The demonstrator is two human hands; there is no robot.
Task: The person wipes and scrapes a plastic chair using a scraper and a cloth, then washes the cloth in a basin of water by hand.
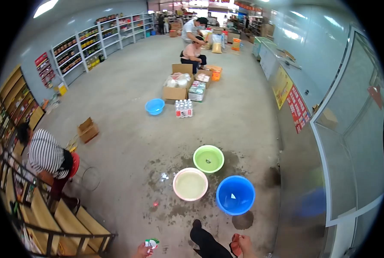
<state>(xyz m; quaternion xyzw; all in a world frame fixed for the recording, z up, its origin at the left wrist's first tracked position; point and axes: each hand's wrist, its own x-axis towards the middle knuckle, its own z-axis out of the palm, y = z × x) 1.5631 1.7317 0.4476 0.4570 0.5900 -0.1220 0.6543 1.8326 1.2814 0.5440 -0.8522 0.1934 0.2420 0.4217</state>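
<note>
At the bottom of the view my left hand point(143, 251) grips a small green-and-white packet point(152, 244); its exact kind is too small to make out. Lower right, my right hand point(245, 244) is closed on a reddish cloth point(235, 245). On the wet floor ahead stand three basins: a green basin point(208, 148) with water and a small dark item in it, a pink-rimmed basin point(175, 184) of cloudy water, and a blue basin point(235, 179) with a small white piece inside. The blue one is nearest my right hand.
Left, a person in stripes point(50, 152) sits on a red stool by wooden shelves point(65, 219). Farther off are a water-bottle pack point(183, 109), a light-blue basin point(155, 106), cartons point(174, 93) and two people. A metal counter point(301, 172) runs along the right.
</note>
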